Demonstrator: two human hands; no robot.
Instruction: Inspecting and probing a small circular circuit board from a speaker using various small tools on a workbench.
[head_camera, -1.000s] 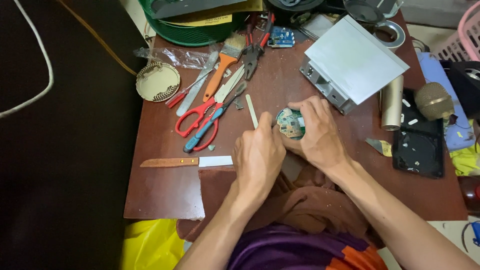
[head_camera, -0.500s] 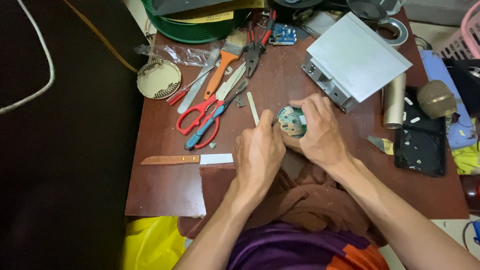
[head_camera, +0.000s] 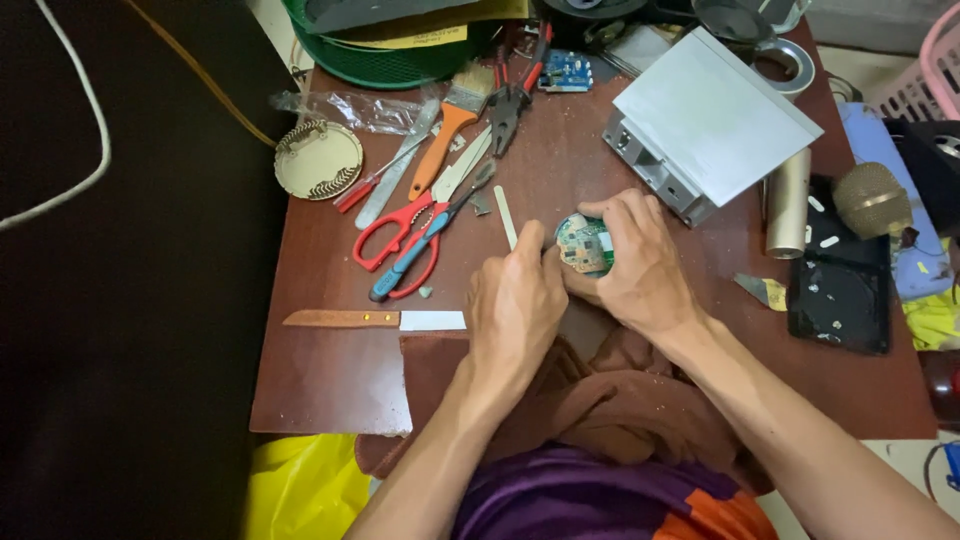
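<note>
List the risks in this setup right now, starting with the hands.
1. Both the left hand and right hand press on the small round circuit board; a slip might crack it or jab a finger.
2. The knife lies beside the left forearm with its blade bare; a sideways elbow move could meet it.
3. The red scissors and blue screwdriver crowd the work area and could be knocked off the table.

Both bare forearms reach forward; the left hand (head_camera: 515, 305) and right hand (head_camera: 635, 265) curl closed, knuckles up, touching.
</note>
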